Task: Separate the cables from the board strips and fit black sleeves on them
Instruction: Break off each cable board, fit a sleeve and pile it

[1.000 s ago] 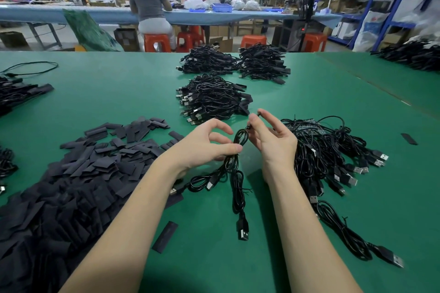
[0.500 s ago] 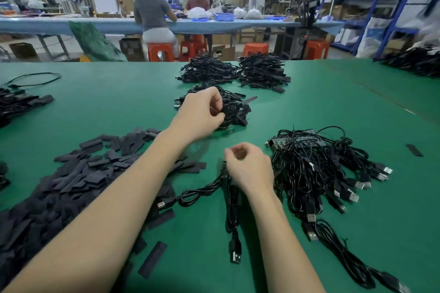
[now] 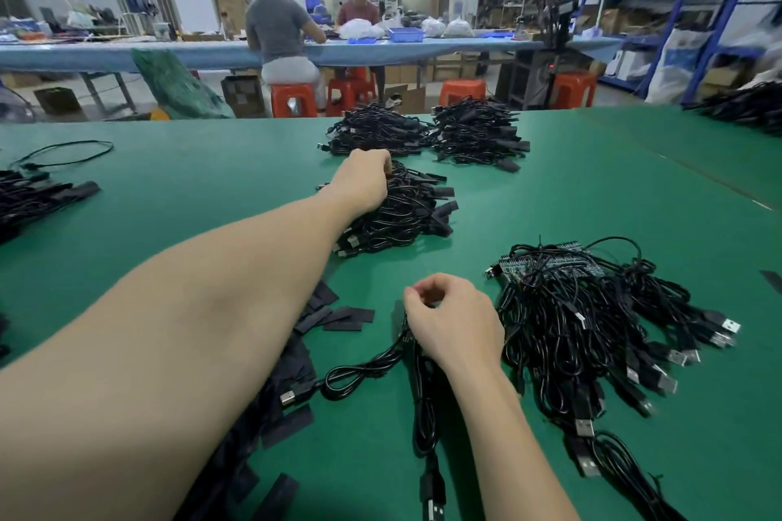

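My left hand (image 3: 364, 182) reaches far forward and rests on top of a heap of sleeved black cables (image 3: 406, 211). Its fingertips curl down into the heap, and I cannot tell if they hold anything. My right hand (image 3: 452, 321) is curled over the upper ends of two loose black USB cables (image 3: 423, 402) lying on the green table (image 3: 550, 190) in front of me. To its right lies a bundle of cables (image 3: 592, 334) still attached to a green board strip (image 3: 546, 266). Flat black sleeves (image 3: 347, 315) are heaped at the left, partly hidden by my left forearm.
Two more cable heaps (image 3: 376, 131) (image 3: 478, 135) lie near the table's far edge. More cables (image 3: 34, 195) sit at the left edge and another heap (image 3: 744, 106) at the far right. A single sleeve (image 3: 772, 279) lies at the right. People sit at a blue table behind.
My left hand has left the cables in front of me and reached out onto the middle heap. My right hand has dropped to the table over the two cables.
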A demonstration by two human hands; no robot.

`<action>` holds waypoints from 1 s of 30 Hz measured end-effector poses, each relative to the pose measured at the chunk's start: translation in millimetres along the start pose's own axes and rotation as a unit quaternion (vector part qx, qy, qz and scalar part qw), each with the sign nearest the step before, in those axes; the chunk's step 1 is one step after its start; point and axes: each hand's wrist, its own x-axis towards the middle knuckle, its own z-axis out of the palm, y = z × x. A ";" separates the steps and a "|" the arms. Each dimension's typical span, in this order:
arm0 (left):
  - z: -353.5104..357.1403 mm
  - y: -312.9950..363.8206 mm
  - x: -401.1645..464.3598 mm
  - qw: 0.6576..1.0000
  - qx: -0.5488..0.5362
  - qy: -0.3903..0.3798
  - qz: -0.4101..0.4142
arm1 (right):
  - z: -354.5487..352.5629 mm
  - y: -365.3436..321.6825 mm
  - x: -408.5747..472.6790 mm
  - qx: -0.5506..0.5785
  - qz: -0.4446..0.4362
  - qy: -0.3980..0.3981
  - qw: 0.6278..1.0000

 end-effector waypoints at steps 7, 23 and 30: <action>-17.8 1.1 -25.9 0.991 -0.095 0.093 0.015 | -2.0 -2.7 -1.6 0.004 0.005 -0.010 1.000; 26.8 36.8 -190.0 0.952 -0.285 0.015 -0.106 | -24.6 -4.3 -4.9 0.001 0.053 -0.081 0.995; 11.1 28.9 -196.5 0.822 -0.531 -0.076 -0.191 | -34.6 0.2 -5.9 0.325 0.089 -0.174 0.925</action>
